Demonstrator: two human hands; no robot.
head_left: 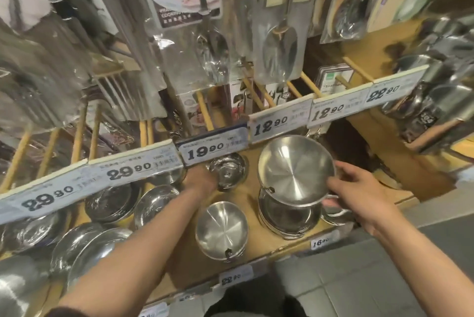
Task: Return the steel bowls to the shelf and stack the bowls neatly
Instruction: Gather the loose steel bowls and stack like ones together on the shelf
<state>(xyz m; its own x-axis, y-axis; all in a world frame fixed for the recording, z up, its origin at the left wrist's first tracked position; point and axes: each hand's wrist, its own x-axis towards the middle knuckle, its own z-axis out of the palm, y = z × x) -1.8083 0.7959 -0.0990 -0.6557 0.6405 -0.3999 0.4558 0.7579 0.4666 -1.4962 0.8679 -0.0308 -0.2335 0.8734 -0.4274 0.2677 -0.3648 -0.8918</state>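
Observation:
My right hand point(359, 193) grips the right rim of a wide steel bowl point(295, 170), tilted toward me just above a stack of similar bowls point(287, 216) on the wooden shelf point(256, 247). My left hand point(201, 179) reaches deep under the price rail and touches a small shiny steel bowl point(227, 170) at the back; its fingers are mostly hidden by the rail and the bowl. Another stack of steel bowls point(221, 230) stands at the shelf's front, between my forearms.
Price tags point(213, 150) run along a rail above the shelf, with packaged utensils point(279, 50) hanging over it. Steel plates and bowls point(110, 204) crowd the shelf's left side. More steel pots point(436, 91) sit at the right. Grey floor tiles point(359, 278) lie below.

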